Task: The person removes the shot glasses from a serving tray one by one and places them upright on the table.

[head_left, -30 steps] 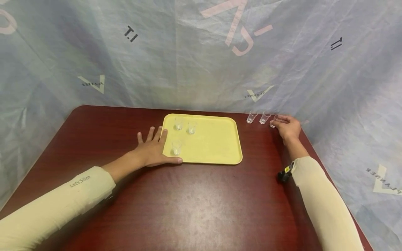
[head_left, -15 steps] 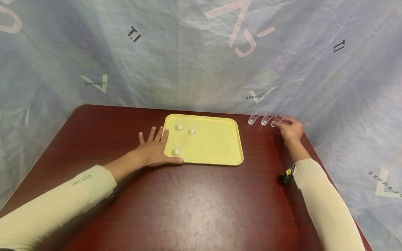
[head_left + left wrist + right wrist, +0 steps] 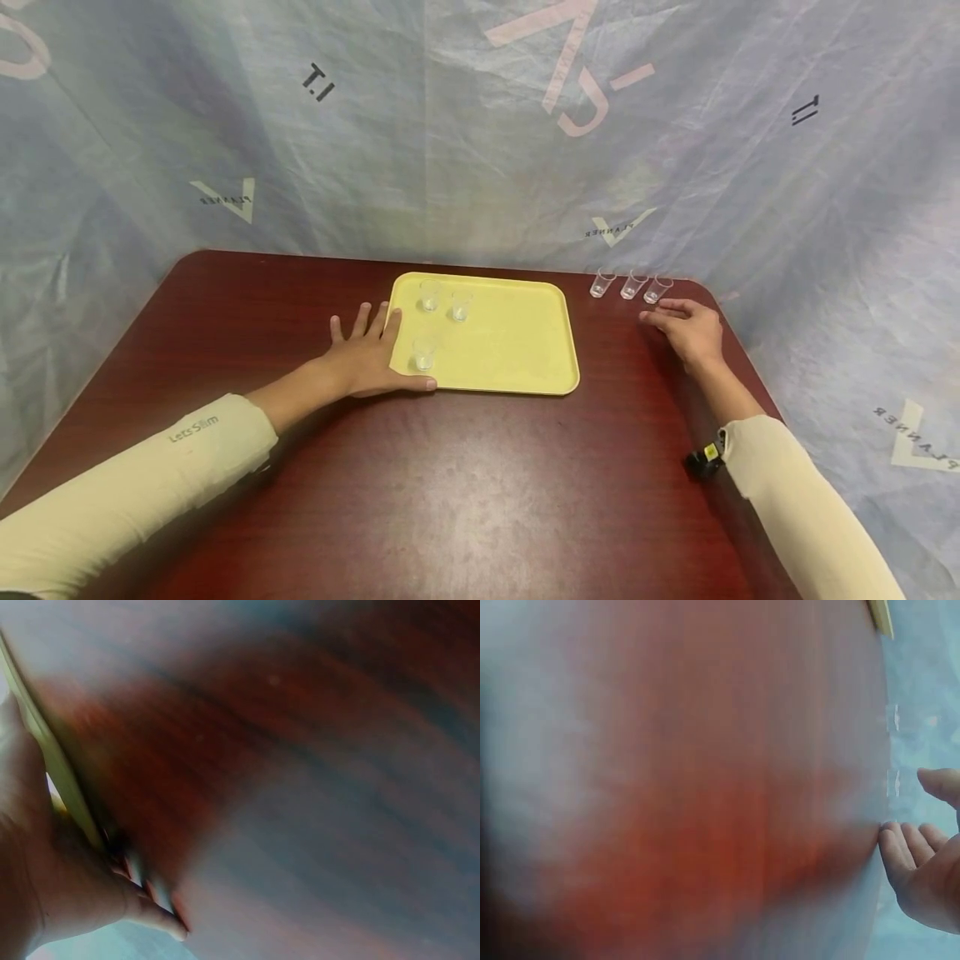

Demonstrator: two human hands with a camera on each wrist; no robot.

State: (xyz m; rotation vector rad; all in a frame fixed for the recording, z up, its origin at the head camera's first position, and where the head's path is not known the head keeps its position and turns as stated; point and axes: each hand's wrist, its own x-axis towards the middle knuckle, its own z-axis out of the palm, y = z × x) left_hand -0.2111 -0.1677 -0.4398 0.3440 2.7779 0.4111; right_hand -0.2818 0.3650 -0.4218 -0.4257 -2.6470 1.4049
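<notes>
My left hand rests with spread fingers on the left rim of a yellow tray, its thumb along the near edge. Three small clear shot glasses stand upright on the tray: one at the back left, another glass just right of it, and a front-left glass beside my hand. At the table's back right, three more clear glasses stand in a row: a left one, a middle one and a right one. My right hand, holding nothing, is just in front of the right glass, thumb and fingers apart.
The dark red wooden table reaches toward me in front of the tray. Grey printed sheeting hangs close behind the table and along both sides. A black wrist camera sits at my right cuff.
My right hand has let go of the rightmost glass and drawn back toward me. That glass stays upright in the row. The left hand and tray have not moved.
</notes>
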